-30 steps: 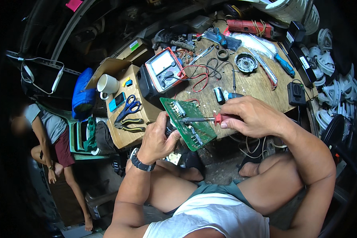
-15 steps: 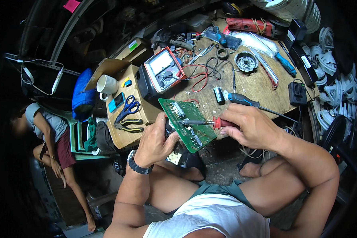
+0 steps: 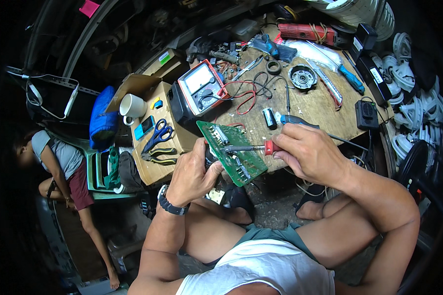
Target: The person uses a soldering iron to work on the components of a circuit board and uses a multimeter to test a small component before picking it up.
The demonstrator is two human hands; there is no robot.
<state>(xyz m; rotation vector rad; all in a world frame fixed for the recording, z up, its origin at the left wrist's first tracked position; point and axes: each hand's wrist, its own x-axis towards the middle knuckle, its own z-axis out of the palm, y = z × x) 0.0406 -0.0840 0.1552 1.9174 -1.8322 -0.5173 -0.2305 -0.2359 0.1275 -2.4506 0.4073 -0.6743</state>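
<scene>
My left hand [image 3: 194, 169] is closed on the left edge of a green circuit board [image 3: 251, 162], held tilted above my lap at the bench's front edge. Small components stick up from the board's face. My right hand [image 3: 307, 152] grips the red handle of a soldering iron [image 3: 245, 148]. Its grey metal barrel lies across the board, with the tip at the components near the left edge. A dark part shows behind the board by my left fingers; what it is I cannot make out.
On the wooden bench [image 3: 251, 105] lie an analog multimeter [image 3: 200, 86], a small cylinder [image 3: 269, 118], and a screwdriver [image 3: 300, 121]. Scissors [image 3: 160, 135] and pliers [image 3: 158, 156] rest on a cardboard box at left. A person sits further left. White plastic parts [image 3: 412, 115] are piled at right.
The soldering iron and my right hand have shifted slightly left and up over the board. The board has barely moved. The seated person's hand has moved closer to their lap.
</scene>
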